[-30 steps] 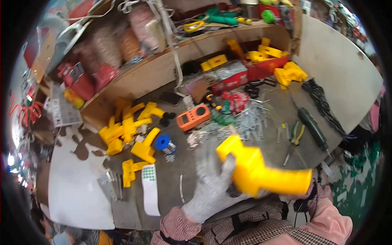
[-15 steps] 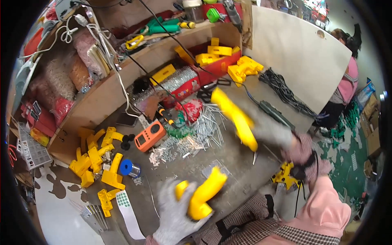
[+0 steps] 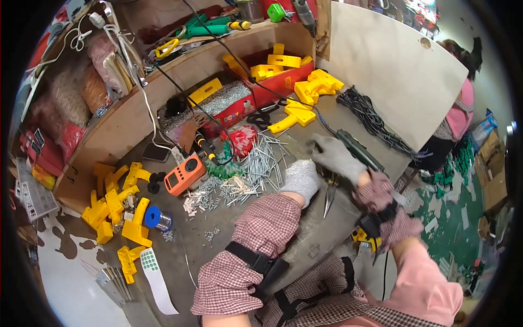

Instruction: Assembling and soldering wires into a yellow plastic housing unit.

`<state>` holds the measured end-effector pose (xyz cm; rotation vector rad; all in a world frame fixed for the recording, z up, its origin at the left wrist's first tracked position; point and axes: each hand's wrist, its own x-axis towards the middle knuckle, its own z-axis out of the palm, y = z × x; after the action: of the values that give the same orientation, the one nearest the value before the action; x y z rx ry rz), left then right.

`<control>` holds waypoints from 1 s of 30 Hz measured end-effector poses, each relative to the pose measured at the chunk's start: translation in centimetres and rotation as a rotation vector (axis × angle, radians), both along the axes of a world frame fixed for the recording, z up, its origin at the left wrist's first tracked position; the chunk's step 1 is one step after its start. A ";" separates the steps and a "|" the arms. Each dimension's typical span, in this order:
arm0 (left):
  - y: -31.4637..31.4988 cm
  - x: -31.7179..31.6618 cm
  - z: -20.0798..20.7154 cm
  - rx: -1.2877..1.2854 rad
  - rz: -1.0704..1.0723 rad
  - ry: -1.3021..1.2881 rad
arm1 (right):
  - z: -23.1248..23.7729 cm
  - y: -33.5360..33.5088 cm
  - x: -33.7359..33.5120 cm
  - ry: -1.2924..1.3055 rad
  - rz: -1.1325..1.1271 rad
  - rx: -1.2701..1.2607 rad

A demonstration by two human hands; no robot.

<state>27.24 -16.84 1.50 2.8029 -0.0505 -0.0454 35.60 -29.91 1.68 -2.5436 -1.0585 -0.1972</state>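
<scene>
My left hand [image 3: 301, 180], in a grey knitted glove, is curled beside the pile of long screws [image 3: 261, 163]. Its fingers point away from me, mostly hidden, and what they hold cannot be made out. Close to its right, my gloved right hand [image 3: 340, 156] has bent fingers drawn together around something small and dark that I cannot identify. Just below the hands lie pliers [image 3: 329, 199] with pointed metal jaws, their handles partly hidden. Beyond the hands, yellow plastic housing parts [image 3: 297, 115] rest on the table.
An orange meter [image 3: 185, 174], a blue solder spool [image 3: 158, 218] and more yellow parts [image 3: 136, 226] are at left. Red boxes [image 3: 280, 87] stand behind. A dark green tool [image 3: 359, 150] and coiled black cable [image 3: 376, 120] are at right. Another person [image 3: 463, 109] is beyond the panel.
Both hands have let go of the yellow parts they held; yellow parts now lie at the back of the table. My left hand has moved up and right, next to the right hand.
</scene>
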 end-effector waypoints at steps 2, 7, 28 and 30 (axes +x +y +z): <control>-0.5 0.3 -0.4 -0.034 0.009 0.056 | 2.9 -2.7 -3.4 0.253 0.064 0.312; 3.4 -5.5 3.7 0.382 -0.260 -0.042 | 0.0 -6.5 -4.5 0.234 0.081 0.143; 10.6 -15.4 -0.9 -0.751 0.248 0.194 | -2.9 1.5 -10.2 0.451 1.133 0.087; 10.6 -15.2 -1.1 -0.807 0.241 0.241 | -2.9 1.4 -9.7 0.502 1.123 0.086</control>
<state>12.07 -6.22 0.41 1.9650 0.2666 -0.2449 25.86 -28.48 -1.21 -1.4453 -1.9385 0.6318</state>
